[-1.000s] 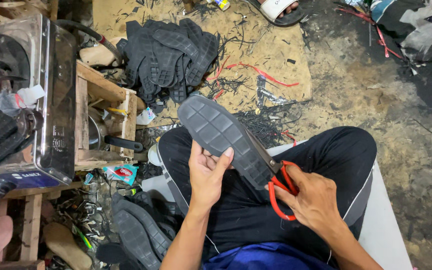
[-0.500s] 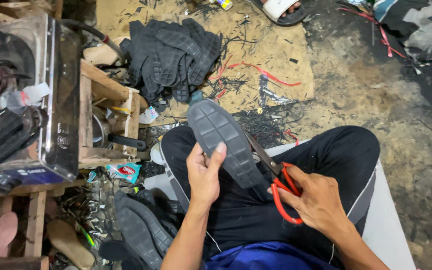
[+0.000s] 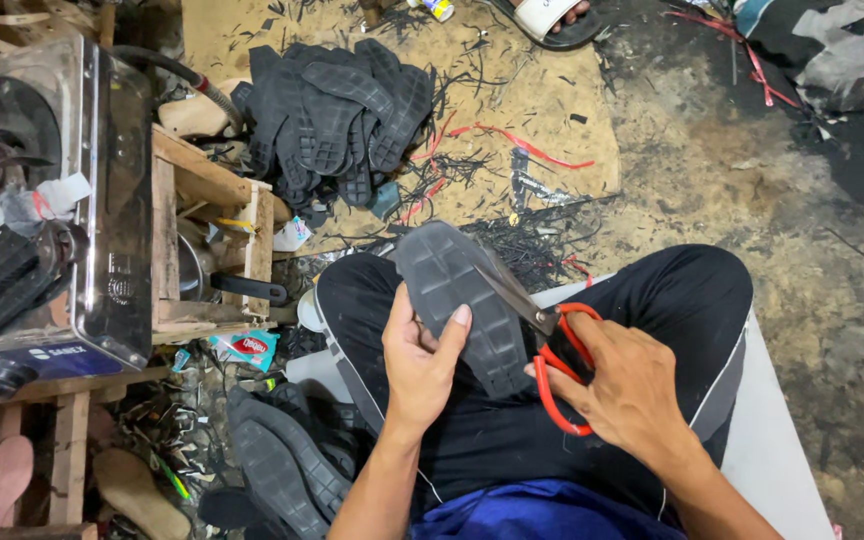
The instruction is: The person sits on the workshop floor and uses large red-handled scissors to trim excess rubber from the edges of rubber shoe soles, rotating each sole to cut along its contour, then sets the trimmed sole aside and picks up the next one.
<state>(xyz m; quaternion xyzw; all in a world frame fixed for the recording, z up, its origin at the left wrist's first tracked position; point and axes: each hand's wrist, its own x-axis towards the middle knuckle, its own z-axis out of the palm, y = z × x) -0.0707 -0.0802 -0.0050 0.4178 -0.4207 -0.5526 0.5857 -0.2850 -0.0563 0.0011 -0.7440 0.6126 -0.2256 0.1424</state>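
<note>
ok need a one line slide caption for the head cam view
Seated person's left hand steadies a dark rubber shoe sole while the right hand trims its edge with red-handled scissors.

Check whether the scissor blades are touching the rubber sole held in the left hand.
Touching. The head view shows the red-handled scissors in the right hand with blades lying against the edge of the dark sole, gripped by the left hand.

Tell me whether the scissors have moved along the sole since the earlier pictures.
Cannot tell: the red-handled scissors sit at the rubber sole's right edge, above the knee, as before; any shift matches the camera's.
</note>
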